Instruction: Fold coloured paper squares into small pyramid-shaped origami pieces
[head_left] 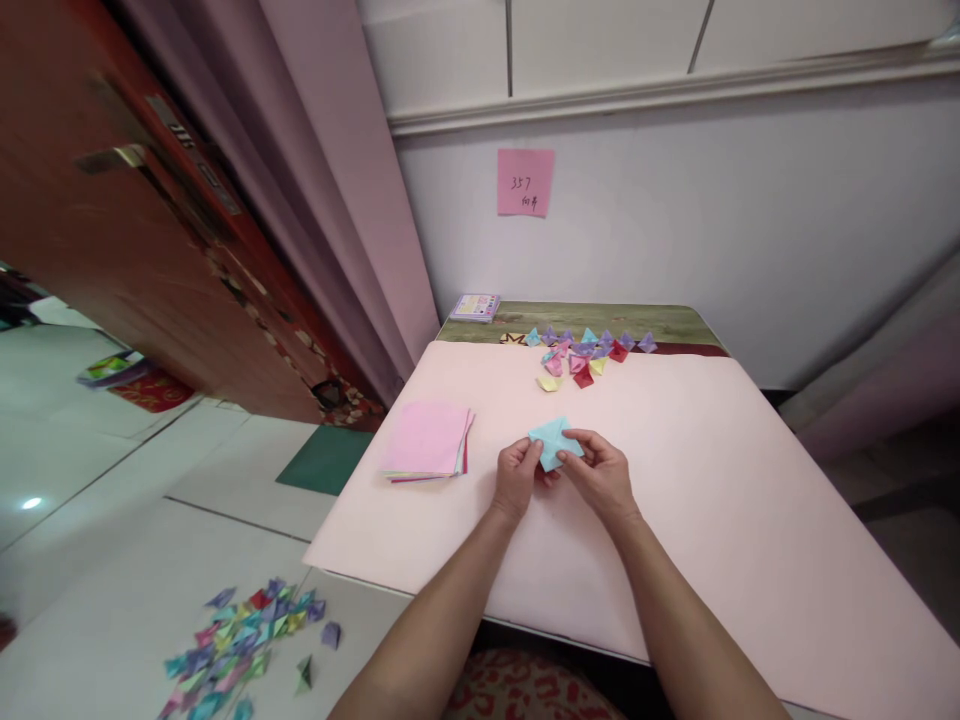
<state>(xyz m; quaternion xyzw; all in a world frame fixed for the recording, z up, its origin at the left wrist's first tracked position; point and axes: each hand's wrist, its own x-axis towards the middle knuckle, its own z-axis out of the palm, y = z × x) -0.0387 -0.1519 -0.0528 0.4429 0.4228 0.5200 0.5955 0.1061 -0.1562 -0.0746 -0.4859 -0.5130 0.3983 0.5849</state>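
A light blue sheet of origami paper (553,440), folded into a small flat shape with creases meeting near its middle, is held just above the table. My left hand (517,475) pinches its left edge between thumb and fingers. On the right side, my right hand (602,470) grips it, thumb on the lower corner and index finger along the upper edge. To the left lies a stack of square paper (429,440), pink on top with other colours at its edges. Beyond my hands sits a group of small folded paper pieces (582,352) in purple, pink, red, yellow and blue.
The table carries a pale pink cover (697,500). A small printed packet (475,307) lies at its far left corner. Many folded pieces (240,640) are heaped on the floor at left. A pink note (525,183) is on the wall. A door (150,200) stands at left.
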